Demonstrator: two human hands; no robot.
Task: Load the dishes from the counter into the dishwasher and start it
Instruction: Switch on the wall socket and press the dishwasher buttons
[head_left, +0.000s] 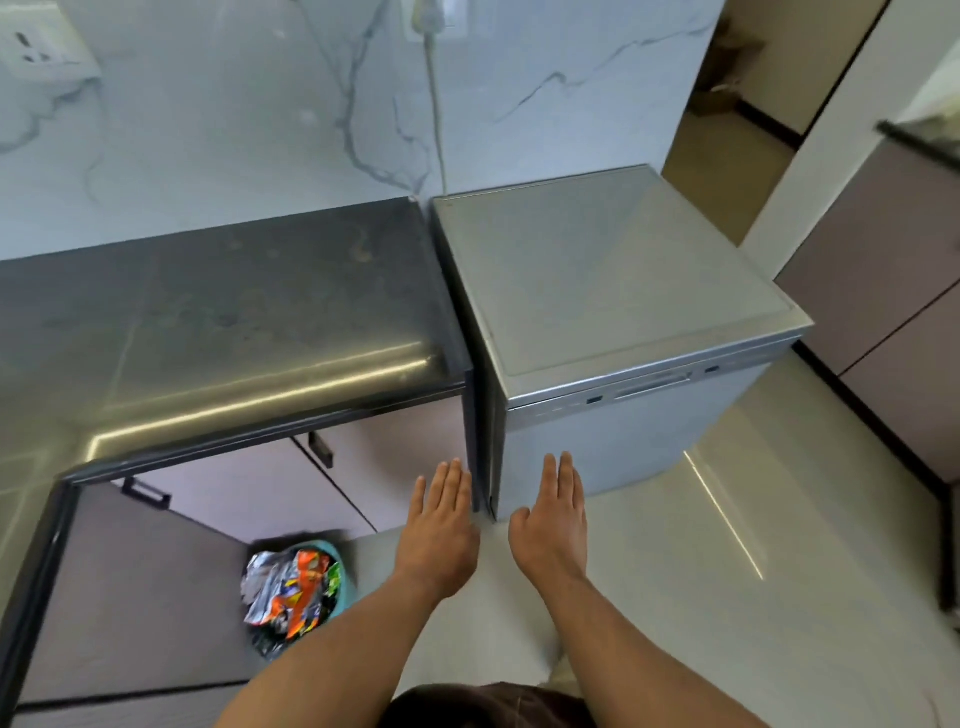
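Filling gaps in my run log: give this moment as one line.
left hand: open, empty | right hand: open, empty | dishwasher: door closed | trash bin: holds wrappers

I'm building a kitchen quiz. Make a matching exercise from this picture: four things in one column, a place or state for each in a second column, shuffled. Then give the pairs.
Things
1. dishwasher
2. bin
3. cord
4. left hand

Place or state
A. fingers straight, holding nothing
B. on the floor, full of wrappers
C. door shut, beside the dark counter
D. hangs down the marble wall

Pairs: 1-C, 2-B, 3-D, 4-A
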